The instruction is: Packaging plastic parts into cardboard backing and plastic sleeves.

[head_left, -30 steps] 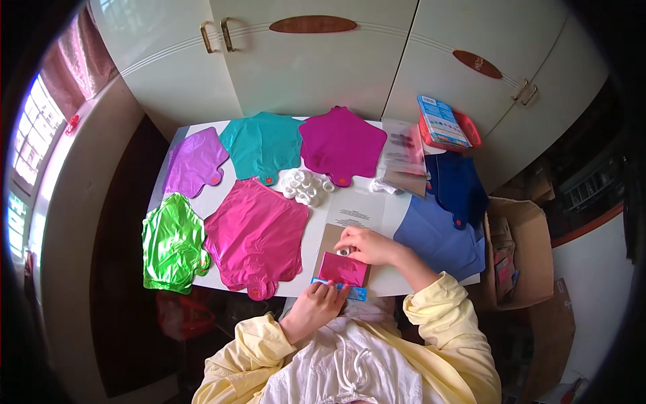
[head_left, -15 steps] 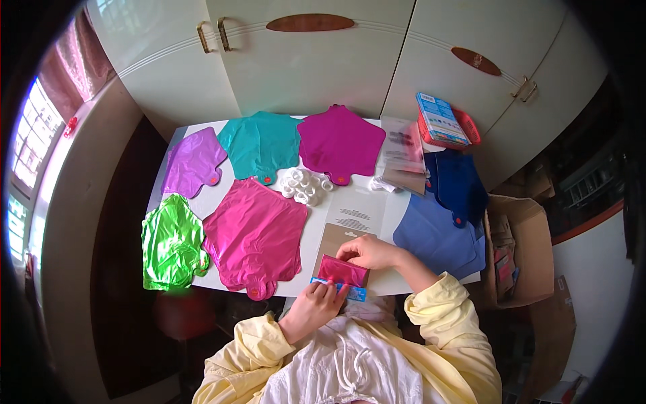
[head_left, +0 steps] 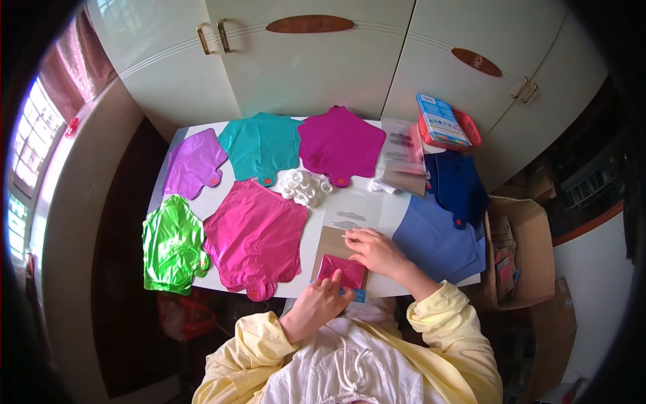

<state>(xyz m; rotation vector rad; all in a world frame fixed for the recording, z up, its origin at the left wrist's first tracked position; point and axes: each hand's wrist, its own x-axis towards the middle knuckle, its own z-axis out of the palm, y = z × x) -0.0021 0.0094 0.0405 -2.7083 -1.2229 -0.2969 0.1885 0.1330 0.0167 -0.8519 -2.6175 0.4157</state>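
A folded pink foil packet lies at the lower centre of the frame, on a brown card with a blue strip at its near edge. The left hand presses an outstretched index finger onto the packet, its other fingers partly curled. The right hand rests over the card's upper part, fingers close together; whether they grip anything I cannot tell. A clear printed sleeve lies just above on the white worktop. To the left spreads a large pink foil sheet, with a green one at its left side. A heap of white rings sits mid-frame. Pale blue sheets lie right of centre, and an open cardboard box stands at the right.
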